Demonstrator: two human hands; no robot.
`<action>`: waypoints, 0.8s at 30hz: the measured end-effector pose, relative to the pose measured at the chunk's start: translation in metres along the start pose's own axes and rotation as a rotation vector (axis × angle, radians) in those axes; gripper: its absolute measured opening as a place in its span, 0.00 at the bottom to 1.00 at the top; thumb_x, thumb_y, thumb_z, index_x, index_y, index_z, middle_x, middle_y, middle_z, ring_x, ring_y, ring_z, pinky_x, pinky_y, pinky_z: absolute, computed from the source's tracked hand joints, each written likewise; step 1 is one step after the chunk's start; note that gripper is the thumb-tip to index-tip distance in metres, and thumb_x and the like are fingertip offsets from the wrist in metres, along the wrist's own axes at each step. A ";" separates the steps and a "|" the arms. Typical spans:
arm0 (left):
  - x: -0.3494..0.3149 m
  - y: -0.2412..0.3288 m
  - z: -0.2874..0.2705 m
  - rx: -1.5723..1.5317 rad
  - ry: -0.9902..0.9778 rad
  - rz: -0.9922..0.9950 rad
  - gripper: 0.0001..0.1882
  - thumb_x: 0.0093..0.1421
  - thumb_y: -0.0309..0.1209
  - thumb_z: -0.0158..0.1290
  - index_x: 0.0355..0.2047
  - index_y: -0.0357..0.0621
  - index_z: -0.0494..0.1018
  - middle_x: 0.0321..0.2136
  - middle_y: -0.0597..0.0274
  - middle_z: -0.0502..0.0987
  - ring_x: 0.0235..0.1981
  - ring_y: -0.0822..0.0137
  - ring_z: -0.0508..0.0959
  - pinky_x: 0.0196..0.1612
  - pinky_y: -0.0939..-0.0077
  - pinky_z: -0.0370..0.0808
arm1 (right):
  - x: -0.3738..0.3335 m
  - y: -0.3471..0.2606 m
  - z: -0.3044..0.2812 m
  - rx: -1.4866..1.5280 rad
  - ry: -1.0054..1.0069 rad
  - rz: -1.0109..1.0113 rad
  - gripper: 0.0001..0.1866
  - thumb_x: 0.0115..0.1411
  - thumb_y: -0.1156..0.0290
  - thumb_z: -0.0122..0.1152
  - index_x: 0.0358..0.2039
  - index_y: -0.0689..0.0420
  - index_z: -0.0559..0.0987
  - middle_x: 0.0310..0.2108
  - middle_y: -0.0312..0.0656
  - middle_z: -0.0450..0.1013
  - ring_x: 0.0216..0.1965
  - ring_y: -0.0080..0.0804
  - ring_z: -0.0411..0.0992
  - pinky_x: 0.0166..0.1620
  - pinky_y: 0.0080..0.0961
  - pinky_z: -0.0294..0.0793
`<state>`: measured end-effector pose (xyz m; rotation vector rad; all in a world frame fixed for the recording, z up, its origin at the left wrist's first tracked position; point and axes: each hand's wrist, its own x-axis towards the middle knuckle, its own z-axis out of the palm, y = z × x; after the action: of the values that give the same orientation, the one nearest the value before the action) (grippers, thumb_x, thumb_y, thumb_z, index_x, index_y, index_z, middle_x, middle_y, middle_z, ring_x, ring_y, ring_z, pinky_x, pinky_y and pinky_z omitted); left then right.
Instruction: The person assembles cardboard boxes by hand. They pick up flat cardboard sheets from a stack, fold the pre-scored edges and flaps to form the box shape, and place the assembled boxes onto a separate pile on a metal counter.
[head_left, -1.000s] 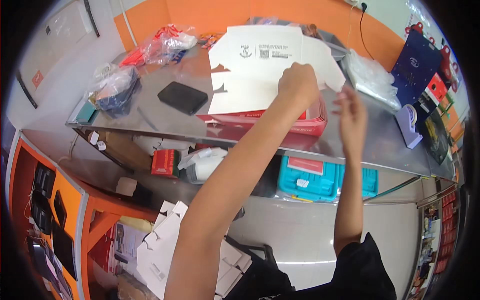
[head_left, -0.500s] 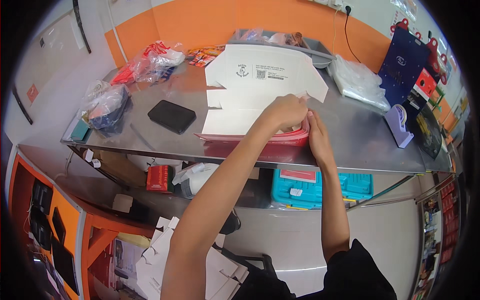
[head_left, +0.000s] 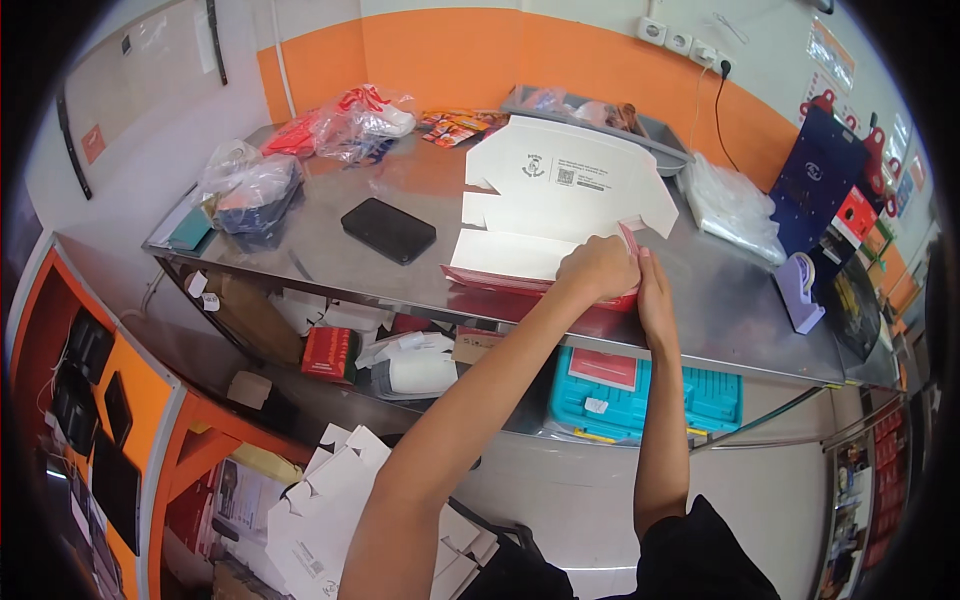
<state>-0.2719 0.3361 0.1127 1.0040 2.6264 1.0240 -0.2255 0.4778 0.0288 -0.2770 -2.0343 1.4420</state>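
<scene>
A partly folded cardboard box [head_left: 560,175] rests on the steel table, white inside and red outside. Its wide lid stands up at the back, with small dark print on it. My left hand [head_left: 600,268] reaches over the front and is closed on the right front corner, its fingertips partly hidden inside the folds. Against the outside of the box's right end lies my right hand [head_left: 655,295], fingers stretched along the wall and thumb near the top edge. Both hands touch the same corner from opposite sides.
A black phone-like slab [head_left: 388,230] lies left of the box. Plastic bags [head_left: 365,120] and a grey tray [head_left: 655,140] line the back. A lilac tape dispenser [head_left: 798,292] stands right. Below are a turquoise case [head_left: 715,400] and flat white box blanks [head_left: 320,510].
The view has shifted, so the table and box appear farther right and lower. My left hand has closed lower into the corner, and the end flap now stands up between my hands.
</scene>
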 end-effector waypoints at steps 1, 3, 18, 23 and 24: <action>0.002 0.004 0.000 -0.055 -0.002 -0.025 0.23 0.60 0.43 0.48 0.37 0.32 0.79 0.38 0.33 0.79 0.44 0.37 0.79 0.50 0.50 0.74 | -0.001 -0.003 -0.002 -0.004 -0.003 -0.010 0.27 0.72 0.54 0.38 0.55 0.65 0.71 0.53 0.57 0.71 0.56 0.47 0.68 0.60 0.33 0.61; 0.007 -0.008 0.004 -0.069 0.020 -0.011 0.23 0.60 0.44 0.48 0.38 0.32 0.78 0.39 0.33 0.79 0.44 0.36 0.78 0.50 0.50 0.74 | -0.004 -0.005 0.005 -0.060 0.005 -0.032 0.28 0.72 0.54 0.38 0.55 0.67 0.71 0.55 0.58 0.69 0.58 0.47 0.66 0.61 0.32 0.60; -0.153 -0.035 0.000 0.123 0.818 0.341 0.17 0.59 0.46 0.55 0.38 0.46 0.78 0.42 0.55 0.78 0.47 0.56 0.76 0.49 0.59 0.68 | -0.036 -0.011 -0.006 -0.319 0.247 -0.438 0.18 0.70 0.64 0.49 0.51 0.66 0.74 0.46 0.48 0.75 0.45 0.38 0.73 0.48 0.32 0.73; -0.386 -0.156 -0.023 -0.094 0.982 -0.601 0.24 0.58 0.35 0.62 0.50 0.33 0.71 0.48 0.45 0.75 0.50 0.48 0.75 0.53 0.64 0.70 | -0.202 -0.027 0.069 -0.122 0.069 -0.390 0.16 0.70 0.63 0.48 0.41 0.64 0.78 0.39 0.45 0.75 0.37 0.30 0.74 0.41 0.27 0.75; -0.431 -0.172 -0.017 0.090 1.052 -0.840 0.26 0.58 0.37 0.61 0.53 0.33 0.71 0.46 0.40 0.75 0.50 0.42 0.73 0.54 0.57 0.70 | -0.230 -0.008 0.096 0.166 -0.238 -0.252 0.14 0.66 0.69 0.51 0.47 0.65 0.75 0.40 0.43 0.73 0.40 0.30 0.72 0.41 0.28 0.73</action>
<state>-0.0402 -0.0413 -0.0278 -0.9118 3.2527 1.3708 -0.1008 0.2853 -0.0680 0.2231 -2.0296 1.5281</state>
